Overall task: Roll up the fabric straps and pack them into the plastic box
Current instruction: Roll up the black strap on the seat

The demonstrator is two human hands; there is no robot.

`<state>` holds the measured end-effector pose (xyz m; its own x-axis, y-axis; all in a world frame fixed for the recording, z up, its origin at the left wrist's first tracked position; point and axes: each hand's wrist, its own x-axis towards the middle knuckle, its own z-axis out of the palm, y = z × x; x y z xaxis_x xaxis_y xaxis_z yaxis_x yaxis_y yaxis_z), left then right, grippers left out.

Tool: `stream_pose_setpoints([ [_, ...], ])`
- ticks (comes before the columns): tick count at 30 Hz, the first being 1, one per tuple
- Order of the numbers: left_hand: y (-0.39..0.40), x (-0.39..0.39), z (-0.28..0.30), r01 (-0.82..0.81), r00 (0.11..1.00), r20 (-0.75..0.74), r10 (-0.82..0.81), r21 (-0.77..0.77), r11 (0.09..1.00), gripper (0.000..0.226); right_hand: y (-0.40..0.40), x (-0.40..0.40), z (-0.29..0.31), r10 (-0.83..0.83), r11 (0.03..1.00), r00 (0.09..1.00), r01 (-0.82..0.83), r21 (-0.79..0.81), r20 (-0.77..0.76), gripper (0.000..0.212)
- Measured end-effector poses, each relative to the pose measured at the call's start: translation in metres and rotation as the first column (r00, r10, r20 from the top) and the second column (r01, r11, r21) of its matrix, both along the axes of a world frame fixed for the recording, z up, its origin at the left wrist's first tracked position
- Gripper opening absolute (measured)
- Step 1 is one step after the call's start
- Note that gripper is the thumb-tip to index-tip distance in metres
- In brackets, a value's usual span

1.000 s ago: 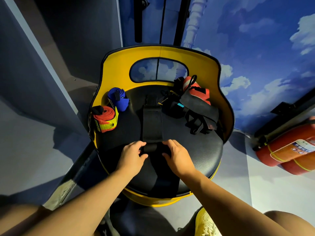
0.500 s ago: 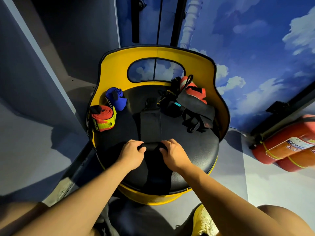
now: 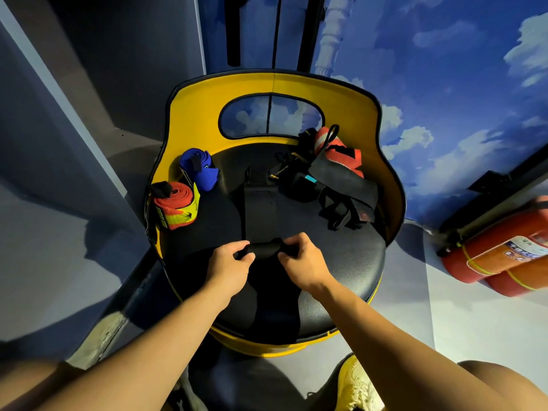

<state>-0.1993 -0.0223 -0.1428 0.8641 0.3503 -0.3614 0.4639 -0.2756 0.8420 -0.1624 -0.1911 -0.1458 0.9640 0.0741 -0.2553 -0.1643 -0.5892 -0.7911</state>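
Note:
A black fabric strap [image 3: 261, 209] lies flat down the middle of the black seat [image 3: 341, 256], its near end wound into a small roll. My left hand [image 3: 229, 264] pinches the roll's left end and my right hand [image 3: 302, 259] pinches its right end. A rolled red and yellow strap [image 3: 175, 204] and a rolled blue strap [image 3: 198, 169] stand at the seat's left. A tangle of loose black straps [image 3: 335, 197] with a red one [image 3: 341, 151] lies at the back right. No plastic box is in view.
The seat has a yellow curved backrest [image 3: 272, 84] with an oval cut-out. Two red fire extinguishers [image 3: 501, 250] lie on the floor at the right. A grey wall panel stands at the left; my yellow shoe [image 3: 355, 384] is below the seat.
Both hands have rolled the black strap's near end further away from me, so the roll is thicker and the flat length shorter. The other straps have not moved.

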Motion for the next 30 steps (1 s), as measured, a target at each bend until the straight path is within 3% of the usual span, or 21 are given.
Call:
stream_pose_setpoints([
  [6, 0.008, 0.003, 0.003, 0.086, 0.996, -0.02, -0.086, 0.032, 0.996, 0.036, -0.002, -0.001, 0.001, 0.106, 0.993, 0.989, -0.099, -0.068, 0.108, 0.03],
  [9, 0.007, 0.007, 0.005, 0.017, 1.0, 0.023, -0.019, 0.081, 0.997, 0.029, 0.0, 0.002, -0.001, 0.159, 0.98, 0.965, -0.128, -0.154, 0.21, 0.025],
  [13, 0.004, 0.012, 0.004, -0.073, 0.994, 0.077, 0.072, 0.018, 0.997, 0.019, 0.004, 0.005, -0.003, 0.098, 0.989, 0.967, -0.069, -0.128, 0.235, 0.022],
  [16, 0.002, 0.012, 0.003, -0.074, 0.994, 0.084, 0.072, 0.024, 0.997, 0.025, 0.009, 0.003, -0.006, 0.028, 0.996, 0.965, -0.005, -0.088, 0.262, 0.013],
  [22, -0.003, 0.008, -0.005, -0.086, 0.996, 0.012, 0.086, -0.008, 0.996, 0.039, 0.017, -0.007, -0.005, -0.007, 0.999, 0.996, 0.011, -0.045, 0.084, 0.031],
  [25, -0.01, 0.004, -0.005, -0.186, 0.982, -0.016, 0.186, -0.159, 0.97, 0.041, 0.017, -0.016, -0.005, -0.089, 0.993, 0.996, 0.089, 0.084, -0.001, 0.039],
  [30, -0.018, -0.014, -0.003, -0.235, 0.972, -0.03, 0.233, -0.187, 0.954, 0.038, 0.013, -0.03, -0.005, -0.073, 0.997, 0.997, 0.072, 0.04, 0.022, 0.04],
])
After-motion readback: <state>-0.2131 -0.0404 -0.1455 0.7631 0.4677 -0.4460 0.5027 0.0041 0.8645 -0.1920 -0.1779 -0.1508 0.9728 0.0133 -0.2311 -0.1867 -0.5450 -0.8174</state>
